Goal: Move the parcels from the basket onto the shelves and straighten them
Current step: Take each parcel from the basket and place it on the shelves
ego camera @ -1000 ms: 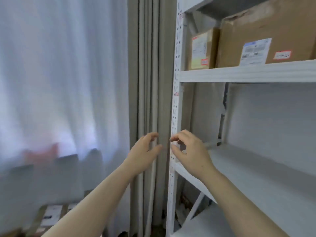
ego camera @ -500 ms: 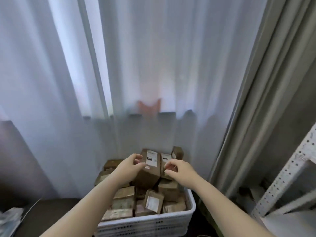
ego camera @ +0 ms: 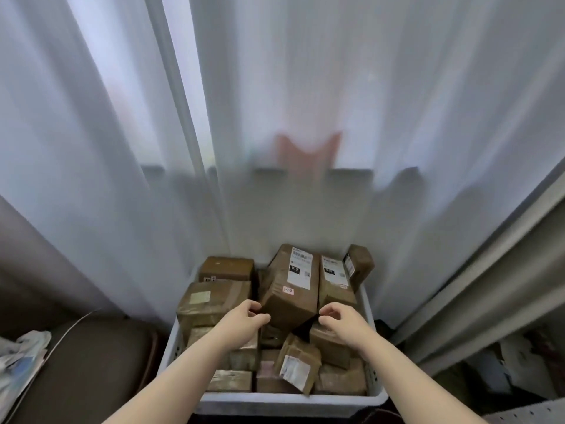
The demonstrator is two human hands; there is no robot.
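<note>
A white perforated basket (ego camera: 290, 403) on the floor holds several brown cardboard parcels with white labels. The tallest parcel (ego camera: 290, 295) leans upright in the middle, with a long white shipping label on its face. My left hand (ego camera: 244, 322) grips its lower left corner, thumb on the front face. My right hand (ego camera: 339, 322) curls its fingers against the lower right corner. A small parcel (ego camera: 298, 367) with a white label lies tilted below my hands.
White sheer curtains (ego camera: 275, 117) hang right behind the basket, and a grey drape (ego camera: 489, 286) hangs to the right. A dark brown surface (ego camera: 91, 362) with a crumpled cloth (ego camera: 21, 359) lies on the left. A corner of the white shelf (ego camera: 519, 416) shows at bottom right.
My view has turned from the shelf unit to the basket and come closer. Both hands have dropped from the tall parcel's sides to its lower corners.
</note>
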